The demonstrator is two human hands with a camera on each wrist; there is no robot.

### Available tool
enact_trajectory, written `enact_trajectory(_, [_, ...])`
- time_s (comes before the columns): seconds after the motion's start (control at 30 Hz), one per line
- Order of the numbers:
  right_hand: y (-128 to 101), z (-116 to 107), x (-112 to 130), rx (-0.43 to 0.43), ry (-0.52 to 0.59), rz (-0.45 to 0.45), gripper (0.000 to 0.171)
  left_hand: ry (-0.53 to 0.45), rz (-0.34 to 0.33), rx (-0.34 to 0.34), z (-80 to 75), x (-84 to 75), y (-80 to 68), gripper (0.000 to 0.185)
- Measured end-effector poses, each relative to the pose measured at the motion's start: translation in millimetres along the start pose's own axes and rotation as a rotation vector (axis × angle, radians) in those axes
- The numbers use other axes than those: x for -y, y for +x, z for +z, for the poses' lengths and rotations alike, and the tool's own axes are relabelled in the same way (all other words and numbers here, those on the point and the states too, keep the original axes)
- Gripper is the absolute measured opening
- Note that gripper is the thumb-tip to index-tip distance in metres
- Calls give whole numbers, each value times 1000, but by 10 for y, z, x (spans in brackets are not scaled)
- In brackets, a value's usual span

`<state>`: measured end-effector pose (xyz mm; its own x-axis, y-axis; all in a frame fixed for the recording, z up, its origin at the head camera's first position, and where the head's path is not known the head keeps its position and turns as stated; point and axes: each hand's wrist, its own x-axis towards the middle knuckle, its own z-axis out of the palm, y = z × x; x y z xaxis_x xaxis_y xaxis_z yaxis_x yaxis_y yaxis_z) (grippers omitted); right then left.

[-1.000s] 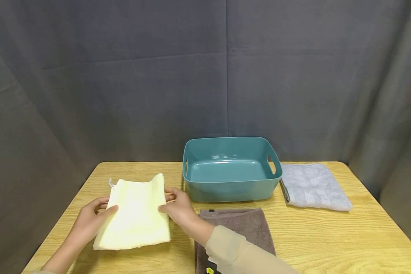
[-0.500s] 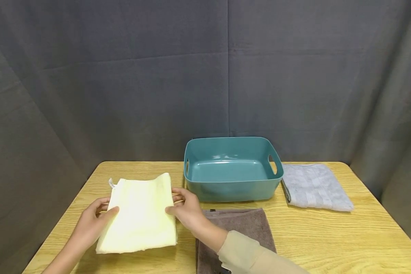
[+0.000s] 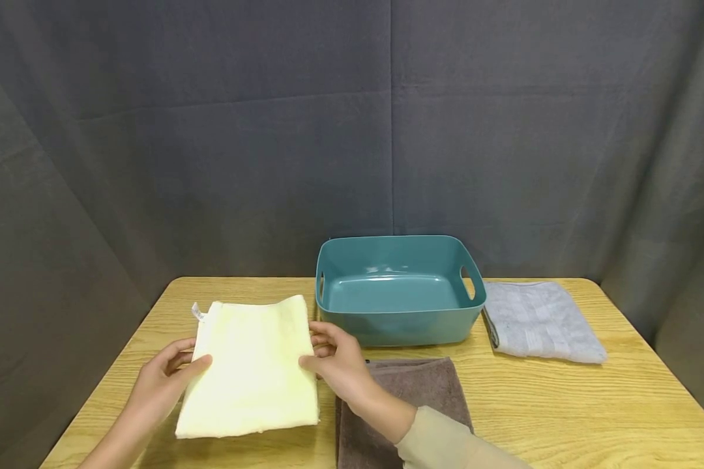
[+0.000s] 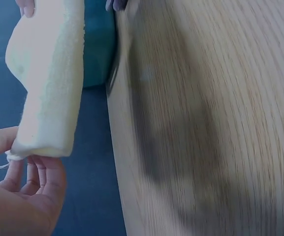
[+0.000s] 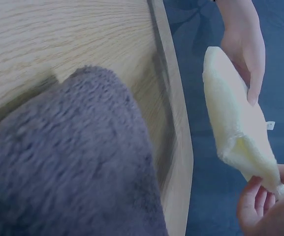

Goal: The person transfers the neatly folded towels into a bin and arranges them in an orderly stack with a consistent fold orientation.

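A folded pale yellow towel (image 3: pixel 252 368) is held just above the wooden table (image 3: pixel 563 404), left of centre. My left hand (image 3: pixel 167 378) grips its left edge, thumb on top and fingers underneath. My right hand (image 3: pixel 334 361) grips its right edge the same way. The left wrist view shows the yellow towel (image 4: pixel 46 93) edge-on above my left hand (image 4: pixel 26 189), clear of the table. The right wrist view shows the yellow towel (image 5: pixel 237 125) pinched between my right hand (image 5: pixel 269 206) and the left hand (image 5: pixel 245 46).
A teal plastic bin (image 3: pixel 396 290) with handle slots stands empty behind the towel, at the table's middle. A brown towel (image 3: pixel 410 397) lies flat under my right forearm. A folded grey towel (image 3: pixel 540 319) lies right of the bin. Dark curtains enclose the table.
Both hands have carried the yellow towel to the right, toward the teal bin. The grip on both edges is unchanged.
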<state>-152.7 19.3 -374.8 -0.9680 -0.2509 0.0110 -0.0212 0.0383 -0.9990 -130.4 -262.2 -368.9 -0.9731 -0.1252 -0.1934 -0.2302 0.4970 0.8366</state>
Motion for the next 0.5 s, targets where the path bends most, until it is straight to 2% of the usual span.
enact_trajectory(0.3, [-17,-165,-49,-36,4,-55,48,-28,22,-24,132,-66,-104,72])
enact_trajectory(0.5, [-51,-301,-29,-50,-6,-67,47,-52,79,-46,244,-139,-153,65])
